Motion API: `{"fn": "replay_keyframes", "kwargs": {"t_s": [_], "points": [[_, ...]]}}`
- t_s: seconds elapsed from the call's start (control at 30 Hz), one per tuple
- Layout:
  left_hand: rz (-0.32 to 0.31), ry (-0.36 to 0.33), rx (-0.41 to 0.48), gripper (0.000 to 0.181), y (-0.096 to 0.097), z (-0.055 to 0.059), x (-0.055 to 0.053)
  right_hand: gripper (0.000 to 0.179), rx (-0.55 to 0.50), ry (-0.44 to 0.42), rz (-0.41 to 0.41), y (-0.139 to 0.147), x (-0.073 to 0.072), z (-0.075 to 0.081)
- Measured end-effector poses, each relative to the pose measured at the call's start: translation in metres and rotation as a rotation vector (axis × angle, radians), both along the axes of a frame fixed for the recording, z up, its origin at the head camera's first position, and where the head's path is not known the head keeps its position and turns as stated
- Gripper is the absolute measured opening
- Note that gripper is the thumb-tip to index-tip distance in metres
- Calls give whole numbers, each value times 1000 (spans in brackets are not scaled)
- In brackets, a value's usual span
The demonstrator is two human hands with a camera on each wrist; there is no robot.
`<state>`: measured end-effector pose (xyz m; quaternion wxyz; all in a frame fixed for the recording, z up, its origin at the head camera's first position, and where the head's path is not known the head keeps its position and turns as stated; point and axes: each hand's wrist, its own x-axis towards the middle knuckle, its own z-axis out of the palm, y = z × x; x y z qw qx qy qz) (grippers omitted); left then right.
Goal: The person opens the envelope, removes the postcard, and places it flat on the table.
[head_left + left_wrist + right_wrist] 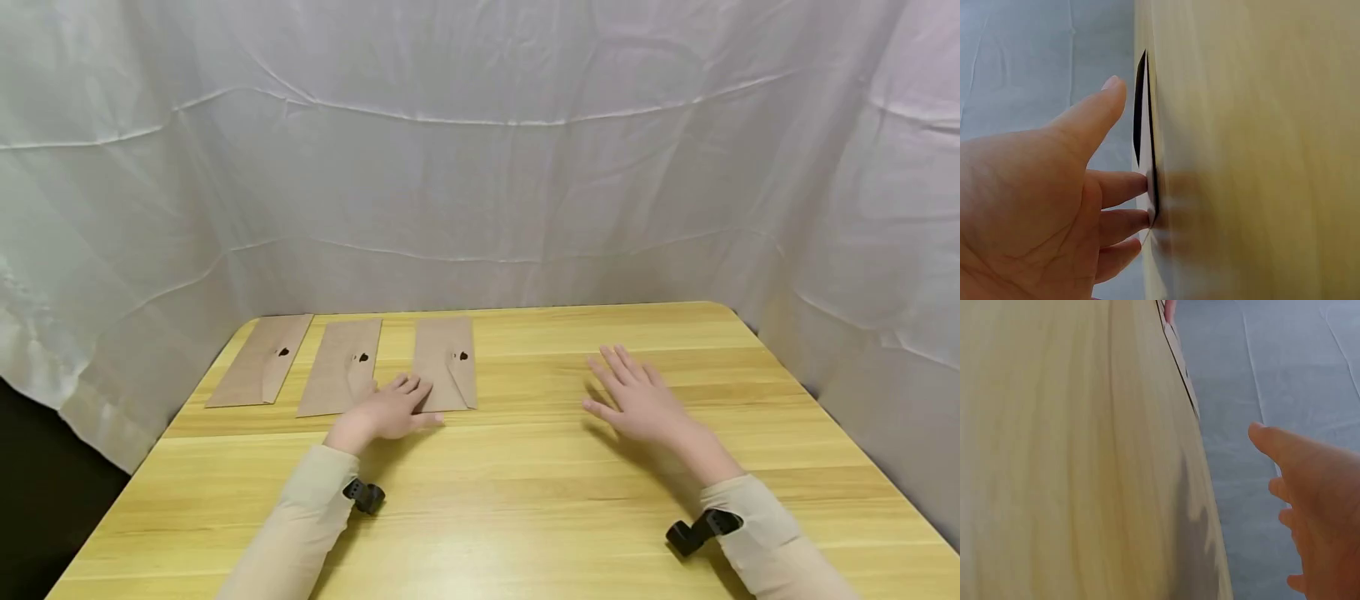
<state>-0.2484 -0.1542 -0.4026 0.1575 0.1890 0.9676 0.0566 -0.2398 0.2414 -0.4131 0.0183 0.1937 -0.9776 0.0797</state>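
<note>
Left hand (387, 410) loose, fingertips on the rightmost envelope (444, 360); right hand (637, 404) unclenched, fingers wide, above the table (525, 500).

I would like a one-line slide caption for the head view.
Left grip at the rightmost of three brown envelopes; right grip hovers, open, above the wooden table.

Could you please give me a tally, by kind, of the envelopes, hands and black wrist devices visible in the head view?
Brown envelopes: 3
Hands: 2
Black wrist devices: 2
Total: 7
</note>
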Motion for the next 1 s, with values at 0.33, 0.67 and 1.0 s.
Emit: {"fn": "replay_keyframes", "kwargs": {"t_s": [0.33, 0.67, 1.0], "points": [[-56, 23, -69, 81, 30, 2, 15, 76, -2, 12, 118, -22, 12, 0], [-101, 51, -108, 84, 55, 3, 34, 72, -5, -16, 241, -44, 25, -5], [-202, 63, -79, 83, 76, 5, 53, 68, 11, -103, 295, -57, 31, -7]]}}
